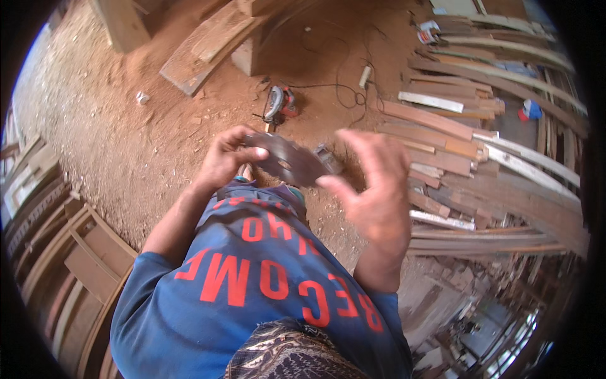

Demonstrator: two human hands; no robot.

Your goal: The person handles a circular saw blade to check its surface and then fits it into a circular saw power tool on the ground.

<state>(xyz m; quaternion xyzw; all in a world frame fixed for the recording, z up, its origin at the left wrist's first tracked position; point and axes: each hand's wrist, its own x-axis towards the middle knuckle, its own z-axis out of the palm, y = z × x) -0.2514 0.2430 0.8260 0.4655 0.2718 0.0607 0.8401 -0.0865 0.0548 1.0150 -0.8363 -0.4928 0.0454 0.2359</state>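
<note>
With our left hand (228, 156) we grasp a flat, dark-grey metal plate (302, 162), pierced mid-face; our right hand (379, 186) is spread.

Left of the left hand (230, 158), sawdust-strewn floor (120, 170) leaves open passage; ahead, a circular saw (276, 104) and looping cord (360, 96) obstruct; piled planks (435, 120) block beyond the right hand (377, 183).

We're looking down from head height through a wide fisheye, left hand (228, 159) and right hand (377, 186) close below, floor (183, 117) beyond.
</note>
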